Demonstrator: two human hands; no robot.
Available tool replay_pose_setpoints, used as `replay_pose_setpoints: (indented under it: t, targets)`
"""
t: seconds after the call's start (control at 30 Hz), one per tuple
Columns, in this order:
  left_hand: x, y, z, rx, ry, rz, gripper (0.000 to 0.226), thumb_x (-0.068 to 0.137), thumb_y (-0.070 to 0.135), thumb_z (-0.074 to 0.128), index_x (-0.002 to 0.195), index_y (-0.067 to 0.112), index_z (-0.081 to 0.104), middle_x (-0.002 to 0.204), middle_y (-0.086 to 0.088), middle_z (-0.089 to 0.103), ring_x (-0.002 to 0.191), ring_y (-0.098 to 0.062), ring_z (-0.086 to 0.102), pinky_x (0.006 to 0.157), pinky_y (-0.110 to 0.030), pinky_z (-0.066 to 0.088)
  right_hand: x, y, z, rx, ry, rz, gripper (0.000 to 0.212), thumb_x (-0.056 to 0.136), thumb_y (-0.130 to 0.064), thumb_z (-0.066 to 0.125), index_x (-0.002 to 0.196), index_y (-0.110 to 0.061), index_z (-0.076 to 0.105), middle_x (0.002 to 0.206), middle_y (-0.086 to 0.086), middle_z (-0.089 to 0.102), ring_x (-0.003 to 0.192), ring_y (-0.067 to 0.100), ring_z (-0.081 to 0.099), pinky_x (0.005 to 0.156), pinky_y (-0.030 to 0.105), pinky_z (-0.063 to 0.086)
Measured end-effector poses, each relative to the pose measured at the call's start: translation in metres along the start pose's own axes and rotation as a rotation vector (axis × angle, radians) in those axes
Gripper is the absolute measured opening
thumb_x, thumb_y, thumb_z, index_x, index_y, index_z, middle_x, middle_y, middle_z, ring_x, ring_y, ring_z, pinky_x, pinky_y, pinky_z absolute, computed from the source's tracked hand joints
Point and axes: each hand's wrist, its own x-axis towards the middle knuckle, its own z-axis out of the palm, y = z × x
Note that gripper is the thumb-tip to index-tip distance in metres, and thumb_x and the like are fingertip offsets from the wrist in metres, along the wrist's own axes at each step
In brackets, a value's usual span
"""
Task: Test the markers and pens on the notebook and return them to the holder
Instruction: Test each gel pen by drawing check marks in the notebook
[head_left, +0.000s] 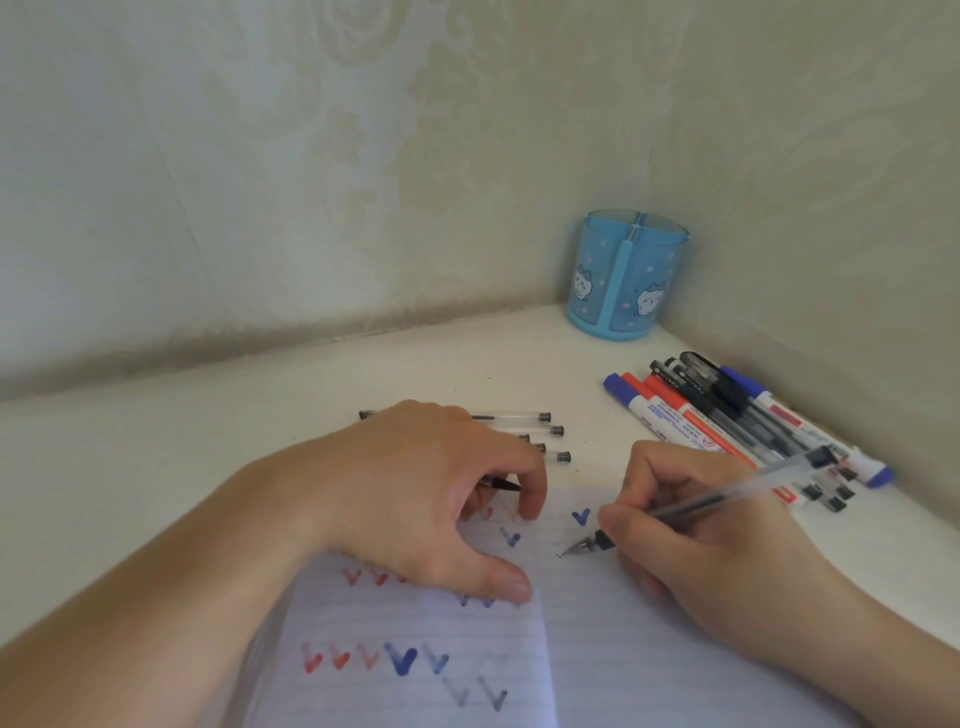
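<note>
A lined notebook (426, 649) lies open in front of me, marked with red, blue and grey ticks. My right hand (711, 561) grips a clear gel pen (727, 493) with its tip touching the right page. My left hand (426, 493) presses down on the left page and holds a small black pen cap (501, 485) between its fingers. The blue holder (626, 275) with cat pictures stands in the far corner and looks empty.
A bundle of markers and gel pens (737, 415) lies on the white desk at the right, near the wall. Several clear pens (535, 434) lie just beyond my left hand. Walls close off the desk at the back and right.
</note>
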Motion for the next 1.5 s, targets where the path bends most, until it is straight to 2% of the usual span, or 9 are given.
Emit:
replay_pose_setpoints:
  t: [0.17,0.33,0.47,0.6,0.73,0.87,1.1,1.37,1.5]
  targets:
    - [-0.001,0.001,0.002,-0.174,-0.025,0.002,0.054,0.068,0.056,0.08,0.107,0.053,0.043,0.101,0.022,0.057,0.092,0.005,0.056,0.087,-0.025,0.051,0.001,0.001,-0.002,0.013,-0.014,-0.013,0.026,0.083,-0.017,0.068,0.062,-0.017,0.055,0.046,0.012,0.056,0.042,0.017,0.043,0.045,0.04,0.042]
    - [0.0,0.002,0.005,-0.392,0.04,0.097,0.028,0.092,0.024,0.063,0.103,0.036,0.04,0.078,0.003,0.055,0.064,-0.006,0.046,0.063,-0.023,0.042,0.003,0.0,-0.01,0.3,0.083,-0.089,0.024,0.067,-0.027,0.084,0.064,-0.017,0.062,0.045,0.001,0.055,0.038,0.01,0.042,0.04,0.016,0.034]
    - [0.0,0.0,0.006,-0.376,0.114,0.115,0.01,0.103,0.024,0.039,0.1,0.034,0.038,0.073,0.014,0.049,0.066,-0.005,0.044,0.063,-0.014,0.036,0.002,0.002,-0.017,0.495,0.029,-0.189,0.027,0.058,-0.037,0.083,0.074,-0.016,0.076,0.059,0.012,0.067,0.046,0.023,0.054,0.042,0.021,0.036]
    - [0.004,-0.001,0.007,-0.408,0.18,0.127,0.008,0.101,0.017,0.046,0.103,0.024,0.048,0.073,0.028,0.056,0.069,0.006,0.052,0.066,-0.007,0.037,0.002,0.006,-0.019,0.509,0.041,-0.221,0.02,0.062,-0.027,0.073,0.079,-0.019,0.076,0.063,0.017,0.069,0.047,0.027,0.054,0.042,0.023,0.032]
    - [0.007,-0.002,0.007,-0.425,0.274,0.158,0.007,0.097,0.019,0.054,0.101,0.023,0.059,0.074,0.025,0.06,0.07,0.005,0.055,0.065,-0.006,0.037,0.003,0.006,-0.017,0.504,0.04,-0.216,0.034,0.059,-0.047,0.083,0.078,-0.021,0.07,0.069,0.018,0.072,0.047,0.026,0.056,0.042,0.021,0.032]
    - [0.008,0.001,0.008,-0.424,0.285,0.192,0.011,0.097,0.027,0.055,0.102,0.033,0.061,0.076,0.013,0.062,0.068,-0.008,0.056,0.062,-0.018,0.043,0.002,0.003,-0.013,0.517,0.01,-0.217,0.034,0.06,-0.044,0.085,0.076,-0.015,0.074,0.075,0.018,0.075,0.048,0.022,0.062,0.047,0.013,0.046]
    - [0.003,0.012,0.011,-0.42,0.335,0.312,0.028,0.101,0.023,0.044,0.124,0.038,0.05,0.079,0.011,0.065,0.064,-0.028,0.061,0.064,-0.043,0.048,-0.001,0.002,-0.013,0.499,0.048,-0.277,0.027,0.064,-0.041,0.083,0.074,-0.017,0.076,0.074,0.015,0.076,0.045,0.024,0.065,0.05,0.013,0.048]
    - [0.002,0.016,0.014,-0.484,0.33,0.368,0.026,0.102,0.019,0.043,0.123,0.033,0.051,0.071,0.009,0.058,0.061,-0.027,0.054,0.06,-0.04,0.047,-0.011,-0.002,-0.011,0.309,0.151,-0.365,0.025,0.073,-0.043,0.076,0.08,-0.02,0.076,0.069,-0.004,0.076,0.061,0.026,0.073,0.059,0.022,0.058]
    - [0.006,0.012,0.014,-0.465,0.381,0.345,0.022,0.1,0.019,0.048,0.117,0.033,0.053,0.07,0.014,0.058,0.059,-0.017,0.053,0.058,-0.02,0.041,-0.008,-0.003,-0.014,0.324,0.107,-0.364,0.022,0.072,-0.044,0.077,0.084,-0.026,0.077,0.075,-0.002,0.077,0.065,0.023,0.073,0.061,0.025,0.058]
